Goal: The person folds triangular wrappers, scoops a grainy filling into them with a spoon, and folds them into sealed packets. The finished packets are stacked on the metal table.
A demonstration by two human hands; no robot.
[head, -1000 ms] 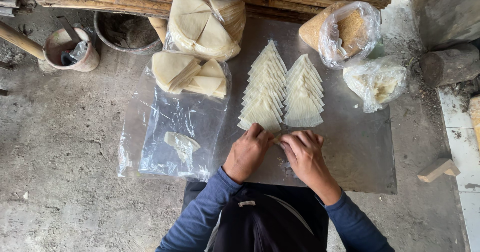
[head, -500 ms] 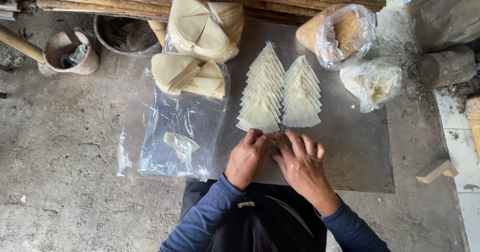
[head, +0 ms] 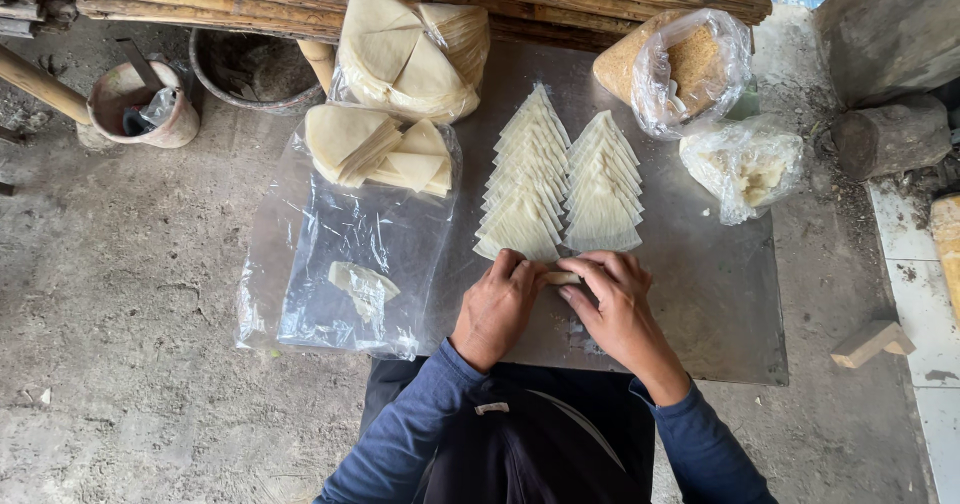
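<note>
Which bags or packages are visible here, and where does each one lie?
Clear bag of triangular sheets: top centre, bulging, cream.
Flat clear bag: left of the hands, with cream triangles at its top.
Clear bag of brown crumbs: top right, rounded.
Clear bag of whitish filling: right, crumpled.
No labels, signs or screens.

Grey metal sheet (head: 720,294) flat on bare concrete floor (head: 130,284). On sheet: two overlapping rows of pale triangular wrappers (head: 560,179), clear plastic sheet (head: 340,254) bearing wrapper stacks (head: 375,149) and small scrap (head: 362,286), bag of folded wrappers (head: 410,49), bag of brown crumbs (head: 680,64), bag of whitish filling (head: 745,164). On floor: small bucket (head: 145,104), wood block (head: 872,342).
</note>
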